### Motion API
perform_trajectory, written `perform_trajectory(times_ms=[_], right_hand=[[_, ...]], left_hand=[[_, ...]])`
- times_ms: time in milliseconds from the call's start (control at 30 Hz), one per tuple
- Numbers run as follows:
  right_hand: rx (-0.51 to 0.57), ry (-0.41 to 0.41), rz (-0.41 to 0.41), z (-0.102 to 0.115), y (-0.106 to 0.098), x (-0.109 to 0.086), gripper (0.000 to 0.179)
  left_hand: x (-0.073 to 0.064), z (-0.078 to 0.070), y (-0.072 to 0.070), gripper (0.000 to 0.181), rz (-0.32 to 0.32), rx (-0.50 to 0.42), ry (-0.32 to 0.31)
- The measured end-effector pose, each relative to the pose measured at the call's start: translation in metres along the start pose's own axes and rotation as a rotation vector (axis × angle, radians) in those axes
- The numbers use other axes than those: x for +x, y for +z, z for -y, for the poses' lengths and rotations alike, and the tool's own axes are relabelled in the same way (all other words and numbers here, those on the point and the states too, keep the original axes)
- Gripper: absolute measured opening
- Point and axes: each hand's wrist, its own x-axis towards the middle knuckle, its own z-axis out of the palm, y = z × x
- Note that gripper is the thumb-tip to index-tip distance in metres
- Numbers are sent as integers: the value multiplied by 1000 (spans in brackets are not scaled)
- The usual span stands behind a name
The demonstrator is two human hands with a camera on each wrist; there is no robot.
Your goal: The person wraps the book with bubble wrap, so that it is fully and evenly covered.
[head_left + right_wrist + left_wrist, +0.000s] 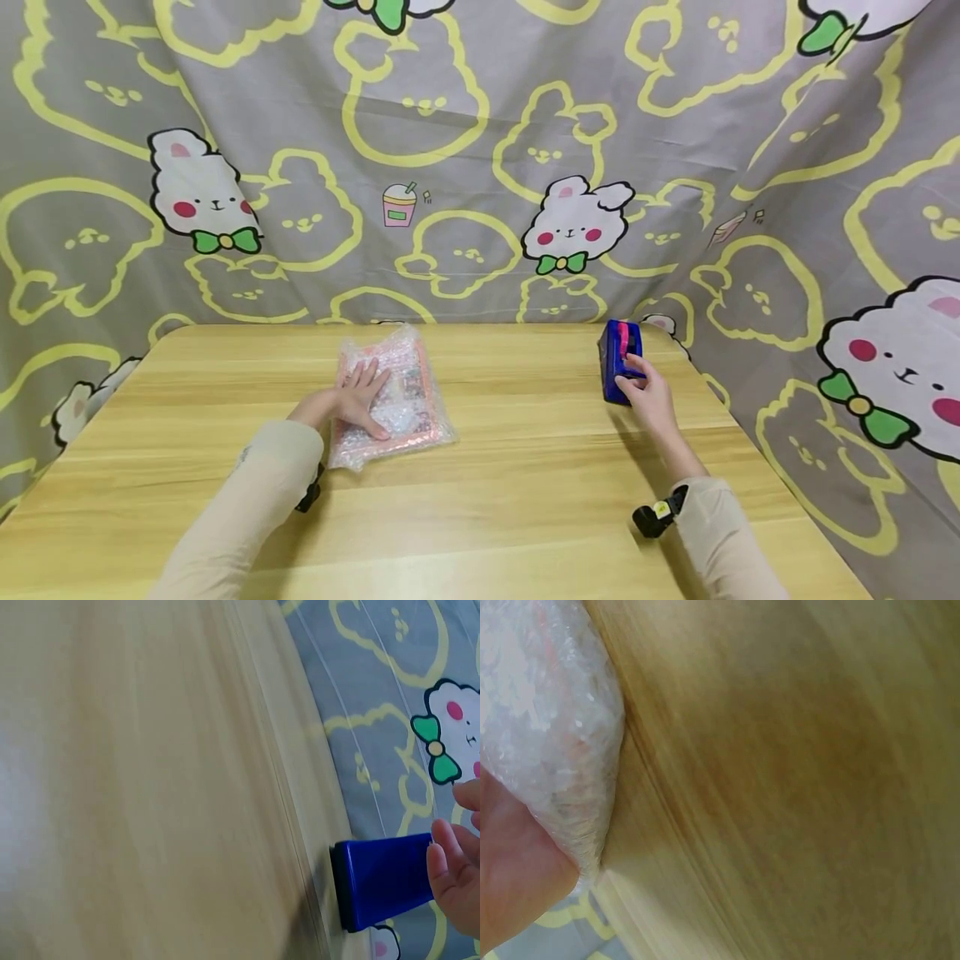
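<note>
Tabletop (517, 500): one, bearing two items. At left: one bubble-wrapped package (408, 392), lying flat, long axis running roughly near to far. Edged beneath the wrap by an orange border (429, 375); printing inside too blurred to read. At far right: one blue case (612, 367), standing upright, long axis near to far, fitted on top with one pink handle (623, 337). Hands: two. Left hand (358, 403): placed palm-down on the package, fingers straight and widely spread, none curled round it. Right hand (654, 404): positioned at the near right side of the blue case, fingers loosely bent, gap between fingertips; contact: cannot tell. Wrist cameras (654, 522): two, black; yellow label (662, 510) on the right unit, lettering too small to read. Behind: grey cloth (465, 75), printed with cartoon animals.
</note>
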Motion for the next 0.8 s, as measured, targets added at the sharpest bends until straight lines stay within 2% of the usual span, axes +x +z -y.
perform_trajectory(times_ms=[233,533,700,800], right_hand=[[-70,31,-29,-4,2,8,49],[-200,27,90,-4,-8,17,59],[-195,54,106,3,-8,19,59],[-137,101,84,5,-5,17,56]], left_hand=[[-4,4,1,123,0,-18,-12],[1,0,1,124,-1,-20,5],[2,-2,2,122,-6,11,-6],[0,-1,2,122,-8,36,-7]])
